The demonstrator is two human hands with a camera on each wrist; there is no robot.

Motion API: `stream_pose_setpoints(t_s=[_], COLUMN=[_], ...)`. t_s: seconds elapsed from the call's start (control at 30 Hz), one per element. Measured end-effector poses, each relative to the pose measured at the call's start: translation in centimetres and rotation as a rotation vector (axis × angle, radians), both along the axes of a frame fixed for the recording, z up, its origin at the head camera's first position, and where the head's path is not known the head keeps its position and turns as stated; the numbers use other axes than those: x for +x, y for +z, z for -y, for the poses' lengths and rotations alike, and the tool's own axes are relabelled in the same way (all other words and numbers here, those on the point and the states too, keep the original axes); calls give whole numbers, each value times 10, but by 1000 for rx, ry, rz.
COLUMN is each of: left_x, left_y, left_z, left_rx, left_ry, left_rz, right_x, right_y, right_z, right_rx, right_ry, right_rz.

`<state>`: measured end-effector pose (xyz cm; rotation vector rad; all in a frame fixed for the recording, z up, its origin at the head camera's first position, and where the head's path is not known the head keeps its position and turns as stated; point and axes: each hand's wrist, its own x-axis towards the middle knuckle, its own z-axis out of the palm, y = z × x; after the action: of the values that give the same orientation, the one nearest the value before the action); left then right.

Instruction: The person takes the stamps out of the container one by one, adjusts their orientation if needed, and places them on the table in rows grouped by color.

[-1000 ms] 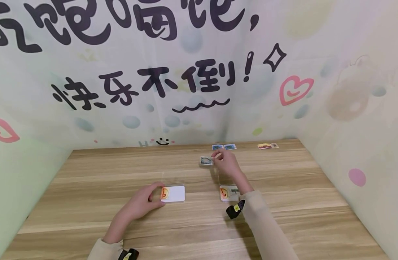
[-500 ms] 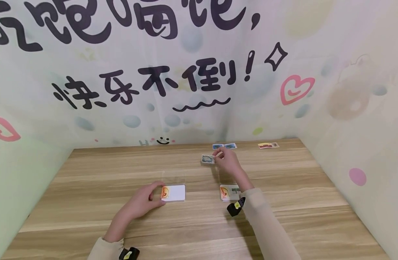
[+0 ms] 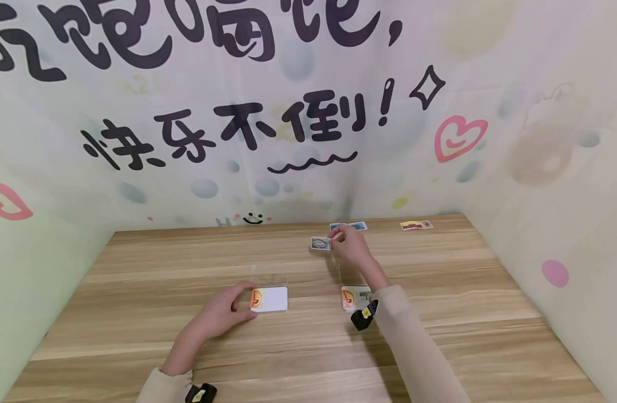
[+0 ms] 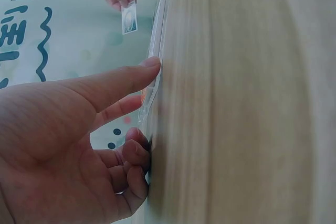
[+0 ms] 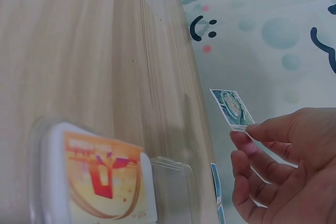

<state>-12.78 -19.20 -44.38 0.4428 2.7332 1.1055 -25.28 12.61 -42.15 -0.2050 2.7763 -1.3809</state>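
Thumb and fingertip of my right hand (image 3: pixel 355 247) pinch a small grey-green postage stamp (image 3: pixel 320 243) by its edge, held above the far part of the table. In the right wrist view the stamp (image 5: pixel 231 107) shows an oval design with a white border. My left hand (image 3: pixel 222 310) grips the left edge of a clear plastic case (image 3: pixel 275 299) between thumb and index finger; the case's lid lies opened away from me. It holds a white insert with an orange picture. From the left wrist view, the thumb (image 4: pixel 128 78) lies along the case's near edge.
A second clear case (image 3: pixel 349 298) with an orange picture and a greenish stamp lies under my right forearm. Two blue stamps (image 3: pixel 358 226) lie at the table's back edge, partly behind my right hand. A red and yellow stamp (image 3: pixel 411 225) lies farther right. A printed cloth backdrop (image 3: pixel 308 190) rises behind.
My right hand, with the stamp, has shifted slightly away toward the back edge and now overlaps the blue stamps more. The left hand stays where it was on the case.
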Motion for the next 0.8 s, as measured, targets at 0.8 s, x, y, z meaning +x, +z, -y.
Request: stream_pose_setpoints(t_s=[0.8], left_x=[1], left_y=[1], left_z=[0], left_rx=[6], left_ry=[6], left_rz=[6], right_x=[-13], right_y=[0], right_z=[-3], right_rx=[61], right_ry=[-17], right_rz=[-8])
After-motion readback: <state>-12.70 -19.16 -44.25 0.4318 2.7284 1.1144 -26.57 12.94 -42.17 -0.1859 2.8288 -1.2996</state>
